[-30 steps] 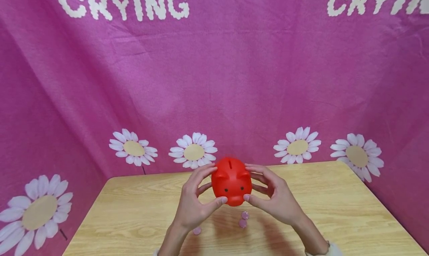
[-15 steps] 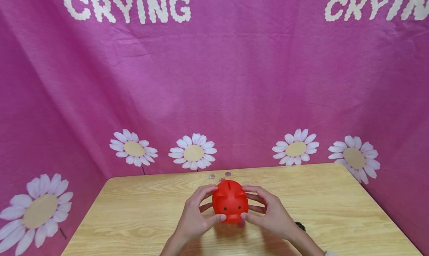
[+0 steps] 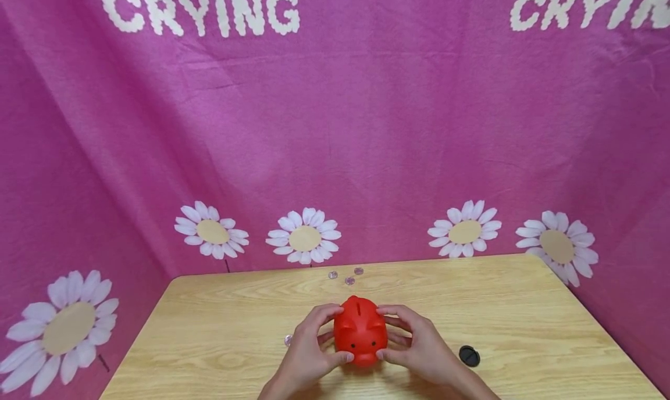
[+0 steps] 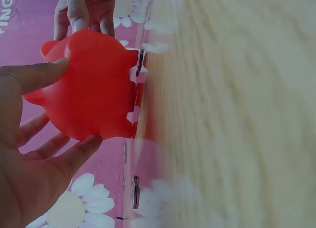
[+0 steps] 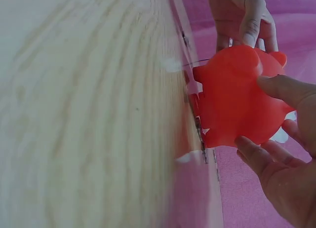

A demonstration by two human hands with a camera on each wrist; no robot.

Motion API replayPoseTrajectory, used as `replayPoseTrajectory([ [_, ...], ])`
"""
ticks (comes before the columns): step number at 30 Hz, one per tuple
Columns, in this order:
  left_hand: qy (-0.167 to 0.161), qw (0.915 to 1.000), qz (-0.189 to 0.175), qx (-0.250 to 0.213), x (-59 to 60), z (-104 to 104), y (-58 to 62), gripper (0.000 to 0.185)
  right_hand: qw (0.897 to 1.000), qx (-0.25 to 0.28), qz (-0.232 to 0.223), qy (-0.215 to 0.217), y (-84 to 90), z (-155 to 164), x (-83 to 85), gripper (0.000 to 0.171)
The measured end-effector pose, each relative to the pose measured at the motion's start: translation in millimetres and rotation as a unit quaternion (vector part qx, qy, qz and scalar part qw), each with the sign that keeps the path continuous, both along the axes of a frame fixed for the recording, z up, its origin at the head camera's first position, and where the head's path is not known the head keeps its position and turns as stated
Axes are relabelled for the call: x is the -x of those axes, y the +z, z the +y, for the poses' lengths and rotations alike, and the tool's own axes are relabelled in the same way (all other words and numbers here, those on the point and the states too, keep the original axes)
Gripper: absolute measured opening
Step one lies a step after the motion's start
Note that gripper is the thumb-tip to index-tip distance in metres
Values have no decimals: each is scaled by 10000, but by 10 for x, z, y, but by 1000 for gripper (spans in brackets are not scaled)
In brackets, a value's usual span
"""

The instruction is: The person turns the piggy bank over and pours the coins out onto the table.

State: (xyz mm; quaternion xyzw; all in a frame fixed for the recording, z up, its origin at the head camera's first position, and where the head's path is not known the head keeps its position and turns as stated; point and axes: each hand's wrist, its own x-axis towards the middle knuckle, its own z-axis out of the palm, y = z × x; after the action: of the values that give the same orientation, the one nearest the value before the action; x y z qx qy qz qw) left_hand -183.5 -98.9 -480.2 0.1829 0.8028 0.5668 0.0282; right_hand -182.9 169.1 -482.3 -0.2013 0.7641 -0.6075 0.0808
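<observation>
In the head view, we see both hands cupping a glossy red plastic piggy bank (image 3: 360,331), rounded, with two small ears, dark dot eyes and a coin slot on top. The left hand (image 3: 306,353) curls round its left flank and the right hand (image 3: 419,346) round its right flank, thumbs under the snout. We judge the step in hand to be setting the bank down on the pale wood-grain surface (image 3: 523,307); whether its feet already touch we cannot tell here. The next move, in our judgement, calls for a level lowering and a gentle release so the smooth shell does not tip. Beyond the bank lie three small clear round tokens (image 3: 349,280); just left of it another token (image 3: 287,339); to its right a small black round plug (image 3: 469,356).

In the left wrist view, the left hand (image 4: 34,154) has curled fingers against the bank (image 4: 91,87), whose stubby feet sit at or just off the surface (image 4: 237,109).

In the right wrist view, the right hand (image 5: 286,154) grips the bank (image 5: 237,102) likewise; motion blur hides the contact.
</observation>
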Motion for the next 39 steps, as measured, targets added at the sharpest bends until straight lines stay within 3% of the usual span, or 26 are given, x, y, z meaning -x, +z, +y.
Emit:
replayPoseTrajectory([
  [19, -22, 9995, -211, 215, -3, 20, 23, 73, 9999, -43, -90, -119, 0, -9, 0, 70],
  [32, -119, 9996, -238, 123, 4, 41, 15, 75, 9997, -32, -83, -214, 2, -10, -2, 70],
  [35, -183, 9995, -48, 267, 4, 20, 38, 74, 9997, -130, 6, -217, 17, 0, 3, 69],
  [39, -71, 9951, 432, 883, 1, -62, 132, 75, 9955, -594, 638, -377, 92, 73, -13, 63],
])
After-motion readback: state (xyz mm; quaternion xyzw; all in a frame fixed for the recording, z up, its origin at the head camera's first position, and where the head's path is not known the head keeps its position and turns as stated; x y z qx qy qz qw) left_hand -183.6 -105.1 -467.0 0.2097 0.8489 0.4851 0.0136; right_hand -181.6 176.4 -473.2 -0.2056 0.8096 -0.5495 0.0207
